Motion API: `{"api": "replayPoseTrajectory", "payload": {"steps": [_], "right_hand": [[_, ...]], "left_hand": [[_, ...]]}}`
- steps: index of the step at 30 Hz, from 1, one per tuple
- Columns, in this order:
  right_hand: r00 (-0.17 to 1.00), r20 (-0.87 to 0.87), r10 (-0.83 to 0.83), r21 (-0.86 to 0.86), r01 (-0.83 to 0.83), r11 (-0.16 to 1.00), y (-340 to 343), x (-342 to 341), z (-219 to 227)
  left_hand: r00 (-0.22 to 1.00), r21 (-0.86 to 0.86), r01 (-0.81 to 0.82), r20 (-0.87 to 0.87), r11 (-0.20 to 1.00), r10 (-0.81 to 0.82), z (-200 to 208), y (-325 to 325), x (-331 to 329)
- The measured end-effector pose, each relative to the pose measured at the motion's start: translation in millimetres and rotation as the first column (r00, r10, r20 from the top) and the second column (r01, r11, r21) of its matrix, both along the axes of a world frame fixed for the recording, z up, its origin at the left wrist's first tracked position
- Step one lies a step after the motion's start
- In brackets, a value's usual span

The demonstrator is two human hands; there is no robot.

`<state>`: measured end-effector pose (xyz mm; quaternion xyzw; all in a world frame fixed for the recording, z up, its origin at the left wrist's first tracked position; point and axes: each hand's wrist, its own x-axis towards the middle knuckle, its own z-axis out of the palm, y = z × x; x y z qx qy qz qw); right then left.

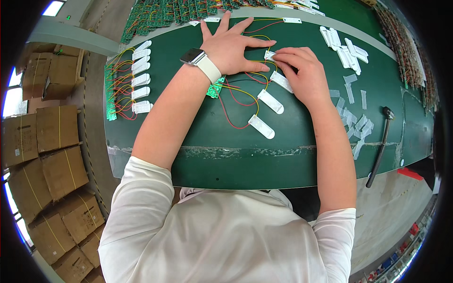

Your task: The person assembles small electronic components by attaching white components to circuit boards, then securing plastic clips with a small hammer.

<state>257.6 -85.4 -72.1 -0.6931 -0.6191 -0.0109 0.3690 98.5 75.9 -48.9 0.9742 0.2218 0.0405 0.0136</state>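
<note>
My left hand (227, 49) lies flat with fingers spread over a green circuit board (215, 88), hiding most of it. Red and yellow wires run out from under it to several white wired strips. My right hand (304, 73) has its fingertips pinched at the end of a small white piece (269, 55), which is wired too. Under that hand lies a white rounded strip (281, 82), partly covered. Nearer to me are two more, a white strip (271, 101) and a white strip (261, 126). Another wired white piece (292, 20) lies beyond my hands.
Left, a green board (110, 92) is wired to several white strips (140, 79). Loose white covers (347, 55), clear tape pieces (361, 127) and a hammer (381, 146) lie right. Many circuit boards (163, 14) fill the far side; cardboard boxes (56, 127) stand left of the table.
</note>
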Motion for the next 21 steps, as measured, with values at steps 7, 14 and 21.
{"api": "replayPoseTrajectory", "payload": {"steps": [7, 14, 21], "right_hand": [[1.0, 0.011, 0.001, -0.011, -0.001, 1.0, -5.0, 0.6, 3.2], [0.998, 0.018, -0.066, 0.076, 0.064, 0.995, -17.5, -1.4, 31.3], [0.952, -0.214, 0.219, 0.185, -0.18, 0.966, -90.4, -107.8, 158.8]], "left_hand": [[1.0, -0.063, 0.017, 0.018, 0.998, -0.016, 0.2, 1.8, 0.2], [0.997, -0.061, 0.05, 0.056, 0.997, -0.046, 5.4, 3.0, 1.5], [0.996, -0.146, 0.061, 0.066, 0.987, -0.052, -0.2, 8.4, 0.7]]}}
